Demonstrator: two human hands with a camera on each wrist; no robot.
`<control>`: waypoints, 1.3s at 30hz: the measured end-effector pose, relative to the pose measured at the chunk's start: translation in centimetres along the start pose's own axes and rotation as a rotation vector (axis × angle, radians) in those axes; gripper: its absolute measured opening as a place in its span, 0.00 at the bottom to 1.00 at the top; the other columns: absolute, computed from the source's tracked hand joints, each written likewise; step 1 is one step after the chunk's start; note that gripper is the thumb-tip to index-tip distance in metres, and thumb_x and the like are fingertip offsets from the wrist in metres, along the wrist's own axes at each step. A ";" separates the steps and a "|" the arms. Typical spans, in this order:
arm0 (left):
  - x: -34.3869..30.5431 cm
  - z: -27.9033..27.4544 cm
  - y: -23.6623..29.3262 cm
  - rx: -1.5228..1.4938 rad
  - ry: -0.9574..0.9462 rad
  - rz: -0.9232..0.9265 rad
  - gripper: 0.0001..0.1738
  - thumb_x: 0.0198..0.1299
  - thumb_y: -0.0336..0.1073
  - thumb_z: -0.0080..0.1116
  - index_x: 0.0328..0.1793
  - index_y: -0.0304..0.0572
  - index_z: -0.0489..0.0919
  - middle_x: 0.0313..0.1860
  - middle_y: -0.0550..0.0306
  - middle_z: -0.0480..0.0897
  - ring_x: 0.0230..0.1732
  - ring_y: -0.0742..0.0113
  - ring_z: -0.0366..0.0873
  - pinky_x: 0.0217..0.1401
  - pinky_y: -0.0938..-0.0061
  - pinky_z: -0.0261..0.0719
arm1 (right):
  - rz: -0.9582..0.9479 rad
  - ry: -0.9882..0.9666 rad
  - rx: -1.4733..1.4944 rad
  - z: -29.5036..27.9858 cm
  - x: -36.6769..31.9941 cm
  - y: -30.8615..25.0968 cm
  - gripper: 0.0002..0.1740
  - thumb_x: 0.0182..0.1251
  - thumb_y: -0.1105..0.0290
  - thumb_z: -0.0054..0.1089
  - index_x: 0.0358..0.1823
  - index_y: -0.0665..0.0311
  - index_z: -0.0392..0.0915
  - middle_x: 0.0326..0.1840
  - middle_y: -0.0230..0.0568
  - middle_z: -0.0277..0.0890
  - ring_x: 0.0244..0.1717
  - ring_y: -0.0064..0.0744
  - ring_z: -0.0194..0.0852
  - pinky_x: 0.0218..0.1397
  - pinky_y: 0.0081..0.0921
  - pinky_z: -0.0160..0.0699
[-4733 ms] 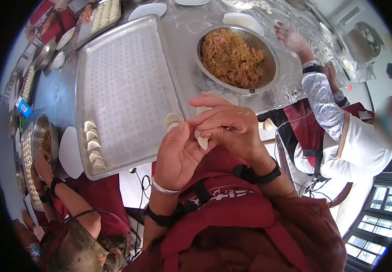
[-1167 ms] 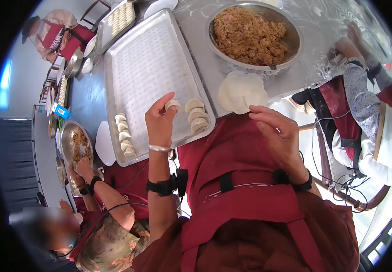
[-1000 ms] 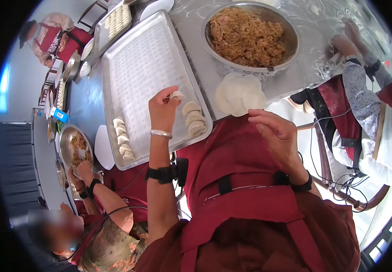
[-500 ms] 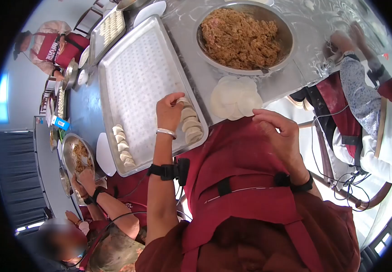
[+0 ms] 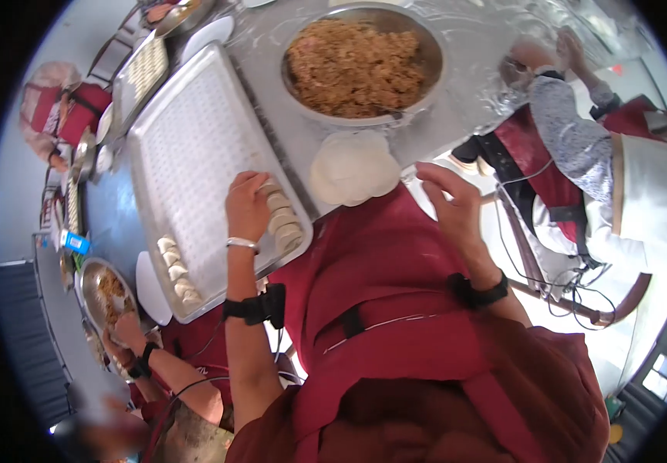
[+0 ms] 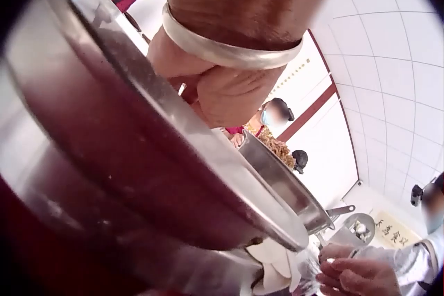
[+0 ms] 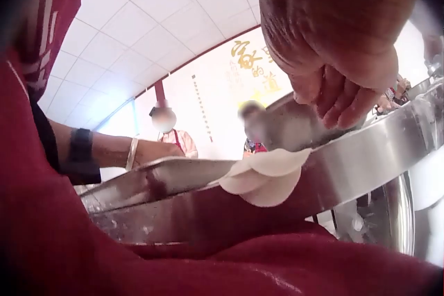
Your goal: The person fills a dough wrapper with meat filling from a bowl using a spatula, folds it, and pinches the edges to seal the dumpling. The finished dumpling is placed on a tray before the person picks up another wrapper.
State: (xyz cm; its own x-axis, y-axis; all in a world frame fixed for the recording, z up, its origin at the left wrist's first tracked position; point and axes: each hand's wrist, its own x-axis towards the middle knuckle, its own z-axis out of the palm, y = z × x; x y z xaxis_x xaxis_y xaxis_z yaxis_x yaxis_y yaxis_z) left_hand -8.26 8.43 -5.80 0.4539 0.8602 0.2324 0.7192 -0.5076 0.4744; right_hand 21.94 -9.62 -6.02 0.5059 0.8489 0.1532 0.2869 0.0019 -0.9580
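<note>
My left hand (image 5: 248, 208) is over the right side of the metal tray (image 5: 187, 123), its fingertips pinching the dumpling (image 5: 270, 188) at the far end of a short row. Other pale folded dumplings (image 5: 283, 222) lie close behind it along the tray's edge. In the left wrist view the tray's raised rim hides those fingertips. My right hand (image 5: 457, 204) hangs with loosely bent fingers and holds nothing, just right of a fanned pile of round dough wrappers (image 5: 355, 170). The wrappers stick out over the table edge in the right wrist view.
A steel bowl of minced filling (image 5: 356, 65) stands beyond the wrappers. A second row of dumplings (image 5: 177, 270) lies along the tray's left side. People work on both sides; one at the left has a hand in another filling bowl (image 5: 106, 289).
Earlier both hands worked together on one wrapper. The left hand then carried a dumpling over the tray and lowered it to the row's end. The right hand moved beside the wrappers.
</note>
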 end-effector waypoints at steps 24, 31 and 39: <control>-6.7 -3.3 12.1 -0.876 0.082 -0.333 0.13 0.68 0.28 0.55 0.55 0.33 0.82 0.48 0.55 0.84 0.51 0.69 0.81 0.56 0.76 0.78 | -0.292 -0.116 -0.091 3.9 3.1 2.4 0.15 0.59 0.79 0.63 0.48 0.62 0.84 0.48 0.43 0.85 0.53 0.42 0.81 0.58 0.31 0.78; -6.6 0.2 14.6 -1.583 -0.180 -0.562 0.21 0.75 0.42 0.49 0.60 0.30 0.77 0.50 0.47 0.84 0.51 0.61 0.83 0.62 0.64 0.81 | -0.034 0.094 -0.012 2.7 5.6 -0.4 0.12 0.69 0.70 0.59 0.45 0.71 0.83 0.33 0.34 0.81 0.36 0.21 0.76 0.40 0.22 0.76; -5.2 2.9 13.6 -2.166 -0.223 -0.560 0.26 0.77 0.48 0.44 0.71 0.35 0.67 0.63 0.54 0.77 0.62 0.63 0.76 0.68 0.63 0.73 | -0.535 -0.314 -0.101 5.0 -0.6 -5.7 0.11 0.61 0.77 0.65 0.45 0.65 0.84 0.44 0.49 0.85 0.47 0.45 0.85 0.52 0.33 0.83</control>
State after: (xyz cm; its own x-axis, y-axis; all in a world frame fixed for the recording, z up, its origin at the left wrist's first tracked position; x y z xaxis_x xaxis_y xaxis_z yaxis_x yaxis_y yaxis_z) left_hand 0.68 -3.13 -2.97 0.6189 0.7569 -0.2101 -0.6546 0.6448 0.3946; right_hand 15.91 -7.44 -1.83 0.0126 0.8590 0.5118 0.5174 0.4324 -0.7385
